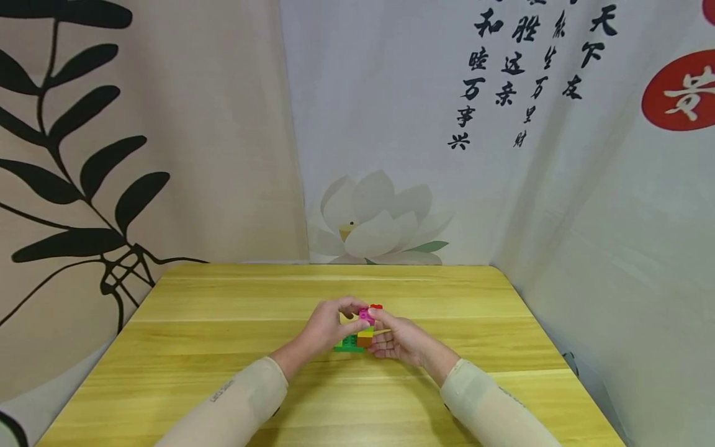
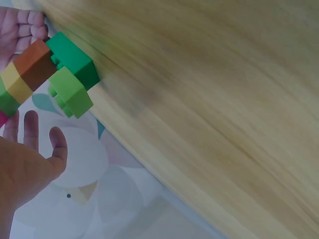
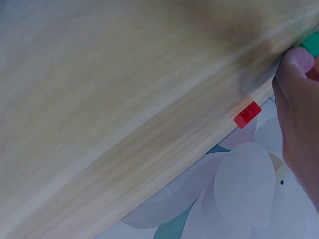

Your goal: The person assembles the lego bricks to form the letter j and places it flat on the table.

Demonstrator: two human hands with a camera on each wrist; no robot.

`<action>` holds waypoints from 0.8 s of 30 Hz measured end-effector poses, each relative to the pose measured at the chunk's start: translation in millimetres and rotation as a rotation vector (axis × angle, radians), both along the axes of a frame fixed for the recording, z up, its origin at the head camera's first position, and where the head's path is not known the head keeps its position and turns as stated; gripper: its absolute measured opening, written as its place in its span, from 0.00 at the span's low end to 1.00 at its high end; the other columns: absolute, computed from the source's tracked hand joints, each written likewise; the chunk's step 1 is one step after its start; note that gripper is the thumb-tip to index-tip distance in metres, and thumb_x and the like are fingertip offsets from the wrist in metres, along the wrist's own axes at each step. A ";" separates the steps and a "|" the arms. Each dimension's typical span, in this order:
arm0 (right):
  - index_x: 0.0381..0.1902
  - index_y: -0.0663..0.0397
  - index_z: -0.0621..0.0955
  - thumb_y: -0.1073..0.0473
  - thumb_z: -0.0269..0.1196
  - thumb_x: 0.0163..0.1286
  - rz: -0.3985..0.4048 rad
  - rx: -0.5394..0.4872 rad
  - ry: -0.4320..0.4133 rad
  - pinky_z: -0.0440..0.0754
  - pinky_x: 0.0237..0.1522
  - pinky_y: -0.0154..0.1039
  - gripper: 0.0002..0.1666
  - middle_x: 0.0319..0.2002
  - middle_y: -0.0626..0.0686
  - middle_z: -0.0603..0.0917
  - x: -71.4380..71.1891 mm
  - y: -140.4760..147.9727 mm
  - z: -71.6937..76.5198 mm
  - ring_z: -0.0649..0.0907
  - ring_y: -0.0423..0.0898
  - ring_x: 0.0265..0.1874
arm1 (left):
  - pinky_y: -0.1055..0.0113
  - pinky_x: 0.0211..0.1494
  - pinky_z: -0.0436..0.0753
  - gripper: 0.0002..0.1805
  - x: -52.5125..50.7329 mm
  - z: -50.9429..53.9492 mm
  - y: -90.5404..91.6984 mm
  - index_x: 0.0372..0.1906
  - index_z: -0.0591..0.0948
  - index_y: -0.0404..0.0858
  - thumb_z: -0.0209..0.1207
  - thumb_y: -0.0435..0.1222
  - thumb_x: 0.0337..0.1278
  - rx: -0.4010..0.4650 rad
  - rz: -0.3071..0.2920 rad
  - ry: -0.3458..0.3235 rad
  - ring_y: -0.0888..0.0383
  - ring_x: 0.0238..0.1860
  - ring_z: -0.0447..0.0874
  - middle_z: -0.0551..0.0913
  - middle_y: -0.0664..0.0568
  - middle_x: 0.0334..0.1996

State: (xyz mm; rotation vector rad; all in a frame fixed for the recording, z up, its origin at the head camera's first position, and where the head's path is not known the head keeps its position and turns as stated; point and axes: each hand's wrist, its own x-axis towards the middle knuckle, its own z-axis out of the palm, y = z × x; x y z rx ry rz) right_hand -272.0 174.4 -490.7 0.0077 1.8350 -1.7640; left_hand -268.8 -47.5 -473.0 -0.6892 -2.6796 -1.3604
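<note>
Over the middle of the table, a small stack of toy building bricks stands between both hands. Its dark green brick (image 2: 75, 59) is lowest, with a light green brick (image 2: 72, 94) beside a brown-orange brick (image 2: 34, 62). Above follow a yellow brick (image 2: 16, 82), a green brick (image 2: 7, 102) and, on top, a pink brick (image 1: 365, 315). My left hand (image 1: 326, 326) pinches the pink brick between thumb and forefinger; its other fingers stand off. The right hand (image 1: 408, 341) has its thumb at the pink brick and curled fingers beside the stack. Its forefinger is partly hidden.
A red brick (image 3: 247, 114) lies on the wooden table (image 1: 234, 310), beyond the stack toward the far edge. Behind the table hangs a printed curtain (image 1: 391, 124), and more cloth (image 1: 614, 248) closes off the right side.
</note>
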 end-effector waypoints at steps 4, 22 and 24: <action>0.69 0.68 0.72 0.27 0.62 0.73 0.002 -0.001 0.002 0.88 0.60 0.48 0.51 0.52 0.65 0.86 -0.9 0.7 0.2 0.89 0.54 0.48 | 0.67 0.45 0.87 0.18 -0.1 -0.1 1.1 0.56 0.89 0.50 0.75 0.45 0.63 0.019 0.005 -0.015 0.48 0.51 0.89 0.92 0.54 0.50; 0.77 0.65 0.69 0.30 0.56 0.81 0.031 0.034 0.204 0.78 0.74 0.59 0.48 0.74 0.69 0.75 -0.9 12.6 2.3 0.80 0.63 0.69 | 0.59 0.48 0.86 0.29 5.9 3.5 -9.3 0.69 0.83 0.49 0.74 0.47 0.64 0.006 0.030 -0.026 0.45 0.56 0.88 0.90 0.49 0.60; 0.74 0.59 0.74 0.38 0.62 0.80 0.011 0.122 0.389 0.82 0.70 0.53 0.38 0.71 0.63 0.79 -0.9 13.3 7.5 0.82 0.58 0.66 | 0.59 0.47 0.87 0.26 6.5 2.9 -16.6 0.66 0.85 0.49 0.73 0.47 0.65 -0.038 0.048 0.011 0.47 0.54 0.89 0.90 0.51 0.60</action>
